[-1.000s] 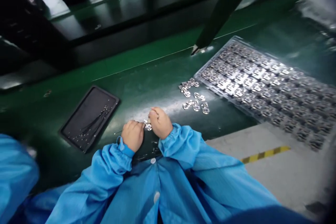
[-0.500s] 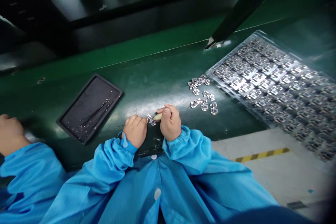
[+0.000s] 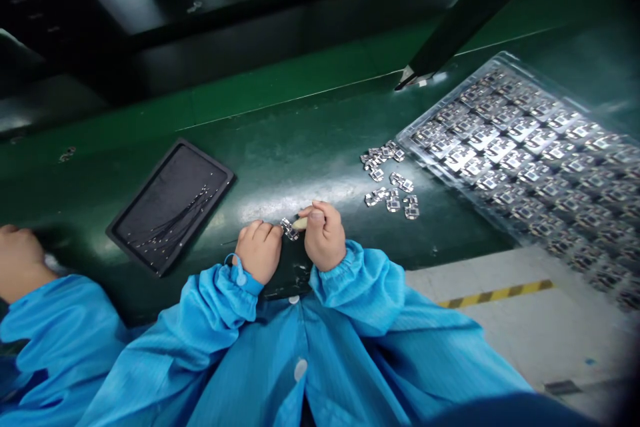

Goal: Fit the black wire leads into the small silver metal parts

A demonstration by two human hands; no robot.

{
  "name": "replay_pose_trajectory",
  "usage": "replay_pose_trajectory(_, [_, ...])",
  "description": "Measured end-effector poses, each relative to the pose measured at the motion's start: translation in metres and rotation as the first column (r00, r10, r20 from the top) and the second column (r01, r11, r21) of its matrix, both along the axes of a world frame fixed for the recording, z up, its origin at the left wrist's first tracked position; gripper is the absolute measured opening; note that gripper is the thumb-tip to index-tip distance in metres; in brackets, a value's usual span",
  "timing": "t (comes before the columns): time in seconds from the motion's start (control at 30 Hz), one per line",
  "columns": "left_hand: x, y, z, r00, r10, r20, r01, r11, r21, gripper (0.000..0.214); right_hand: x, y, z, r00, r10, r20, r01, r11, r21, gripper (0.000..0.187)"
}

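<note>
A co-worker's hand [image 3: 20, 261] has come in at the left edge. Nearest us, our left hand [image 3: 259, 252] pinches a small metal clip [image 3: 289, 229], slanting up-right against the pale stub [image 3: 301, 222] gripped in our right hand [image 3: 324, 237]; loose clips [image 3: 390, 183] and a blister tray [image 3: 510, 160] lie beyond.

No readable text, labels, brands, numbers or signs anywhere in this head-camera view.

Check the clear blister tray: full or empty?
Full, as far as shown: the clear blister tray has small metal parts in its rows of pockets.
</note>
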State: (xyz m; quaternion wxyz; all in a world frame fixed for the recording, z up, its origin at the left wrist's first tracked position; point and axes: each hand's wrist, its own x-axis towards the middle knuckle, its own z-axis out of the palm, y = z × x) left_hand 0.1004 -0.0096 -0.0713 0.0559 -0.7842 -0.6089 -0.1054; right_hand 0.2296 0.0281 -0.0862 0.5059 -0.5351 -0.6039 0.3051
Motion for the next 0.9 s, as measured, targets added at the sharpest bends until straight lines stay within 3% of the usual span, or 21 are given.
replay_pose_trajectory(0.2, [0.001,-0.001,0.0,1.0,0.012,-0.006,-0.013,0.999,-0.032,0.016,0.001,-0.002,0.001,0.997,0.018,0.075,-0.022,0.998,0.052,0.019])
replay_pose_trajectory(0.3, [0.001,-0.001,0.001,1.0,0.017,-0.001,-0.017,0.998,-0.052,0.017,0.001,0.001,0.007,0.981,0.047,0.187,-0.062,0.995,0.076,0.022])
replay_pose_trajectory(0.37, [-0.001,-0.001,0.001,1.0,0.009,0.006,-0.009,0.998,-0.06,0.019,-0.001,0.004,0.016,0.938,0.124,0.324,-0.157,0.985,0.076,0.027])
replay_pose_trajectory(0.5, [-0.006,-0.001,-0.001,1.0,-0.009,-0.008,0.009,0.997,-0.075,0.02,-0.013,0.012,0.032,0.756,0.335,0.563,-0.42,0.907,0.025,0.035])
replay_pose_trajectory(0.57, [-0.008,-0.002,-0.004,0.999,-0.026,-0.022,0.024,0.996,-0.08,0.02,-0.018,0.014,0.035,0.706,0.37,0.604,-0.46,0.888,-0.007,0.035])
replay_pose_trajectory(0.67, [-0.01,-0.001,-0.005,0.997,-0.061,-0.037,0.058,0.995,-0.08,0.02,-0.021,0.017,0.036,0.699,0.411,0.585,-0.463,0.884,-0.067,0.034])
replay_pose_trajectory(0.77, [-0.014,0.012,0.005,0.993,-0.119,-0.022,0.116,0.985,-0.125,0.024,-0.015,0.028,0.04,0.797,0.397,0.456,-0.354,0.918,-0.179,0.034])
replay_pose_trajectory(0.83, [-0.019,0.033,0.022,0.992,-0.124,0.0,0.122,0.976,-0.179,0.029,-0.002,0.042,0.045,0.892,0.246,0.379,-0.151,0.953,-0.262,0.036])
replay_pose_trajectory(0.9, [-0.027,0.059,0.044,0.999,0.018,0.029,-0.013,0.986,-0.167,0.035,0.017,0.061,0.051,0.909,0.091,0.408,0.037,0.955,-0.294,0.036])
